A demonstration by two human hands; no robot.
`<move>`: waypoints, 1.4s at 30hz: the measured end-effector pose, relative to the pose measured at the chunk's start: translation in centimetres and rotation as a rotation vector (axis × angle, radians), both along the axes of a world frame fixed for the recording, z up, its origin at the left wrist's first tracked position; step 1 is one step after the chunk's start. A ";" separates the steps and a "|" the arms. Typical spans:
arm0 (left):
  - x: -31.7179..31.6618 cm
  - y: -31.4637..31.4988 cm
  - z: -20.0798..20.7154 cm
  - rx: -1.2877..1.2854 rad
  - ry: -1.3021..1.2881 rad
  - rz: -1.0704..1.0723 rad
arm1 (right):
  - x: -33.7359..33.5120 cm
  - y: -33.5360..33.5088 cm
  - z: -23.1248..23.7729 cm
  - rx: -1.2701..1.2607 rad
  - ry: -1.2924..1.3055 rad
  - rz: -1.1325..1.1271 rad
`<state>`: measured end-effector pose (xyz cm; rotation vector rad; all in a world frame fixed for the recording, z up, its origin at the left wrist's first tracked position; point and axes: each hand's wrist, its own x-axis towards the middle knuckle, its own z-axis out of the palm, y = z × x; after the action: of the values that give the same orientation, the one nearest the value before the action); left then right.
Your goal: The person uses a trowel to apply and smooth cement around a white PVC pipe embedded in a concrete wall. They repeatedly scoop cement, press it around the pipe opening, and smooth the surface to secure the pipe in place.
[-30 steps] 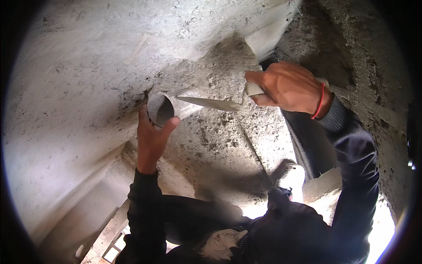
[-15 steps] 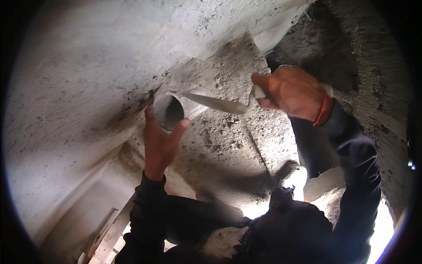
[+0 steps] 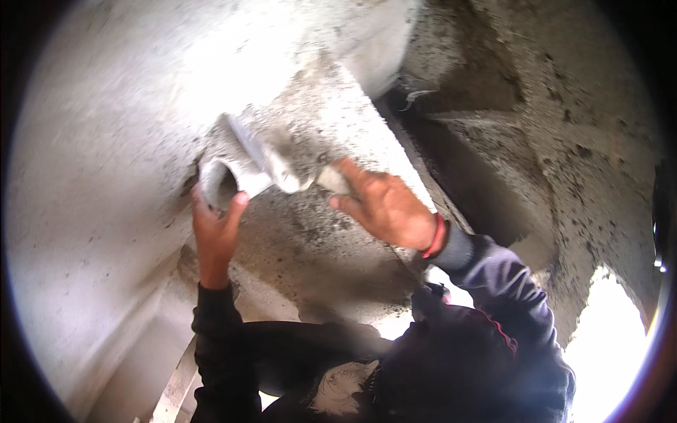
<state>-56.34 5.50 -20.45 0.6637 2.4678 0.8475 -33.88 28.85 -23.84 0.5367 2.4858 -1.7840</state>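
Note:
My left hand (image 3: 217,236) grips the near end of a pale round pipe (image 3: 210,175), thumb and fingers on opposite sides of its rim. The pipe's dark opening faces me, and it lies against the corner between the wall and a rough slab. In my right hand (image 3: 391,208) is a trowel (image 3: 262,155), held by its light handle. Its blurred metal blade slants up and to the left just beyond the pipe. Whether the blade touches the pipe or the slab, I cannot tell.
A pale plastered wall (image 3: 106,176) rises on the left. The rough mortar slab (image 3: 303,225) slopes under my hands, and a dark gap (image 3: 458,166) runs along its right edge. More rough masonry (image 3: 592,183) stands at the right.
My right hand has come left and lower, bringing the trowel closer to the pipe with its blade tilted more steeply. The whole view has shifted; my left hand stays on the pipe.

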 end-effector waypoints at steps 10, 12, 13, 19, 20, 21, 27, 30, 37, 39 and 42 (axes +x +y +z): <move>0.7 2.6 2.1 0.010 -0.190 0.011 | 3.8 -2.8 -2.4 -0.196 -0.078 -0.019; 0.9 2.8 2.1 0.019 -0.244 0.004 | 4.4 -3.8 -4.6 -0.158 -0.093 0.002; 0.7 2.7 1.8 0.014 -0.260 0.001 | 5.4 -4.8 -5.9 -0.126 -0.054 -0.003; 0.1 1.5 2.2 0.035 -0.162 -0.059 | 7.9 -2.0 -3.7 0.093 -0.071 -0.140; 0.3 1.7 2.3 0.039 -0.160 -0.036 | 7.6 0.1 -2.2 -0.166 -0.210 -0.119; 0.5 2.1 2.3 0.049 -0.163 -0.019 | 7.6 0.7 -2.9 -0.092 -0.126 -0.138; -0.3 2.2 1.9 0.018 -0.094 -0.050 | 2.9 -1.8 -4.2 0.715 -0.189 0.024; -0.5 1.0 0.6 -0.109 -0.048 0.028 | 3.8 -5.0 -3.6 0.950 -0.193 0.260; 0.3 1.3 0.4 -0.196 -0.051 0.049 | 4.6 -2.5 0.6 0.389 -0.203 0.261; -0.2 0.5 0.9 -0.242 -0.025 0.043 | 2.7 -2.0 0.9 0.302 -0.317 0.119; -0.6 0.2 0.1 -0.241 0.027 0.004 | 2.8 -2.9 -4.3 0.693 -0.211 0.204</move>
<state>-56.90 5.67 -20.33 0.5873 2.5419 0.5323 -31.09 25.90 -28.13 0.4317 2.8238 -0.7210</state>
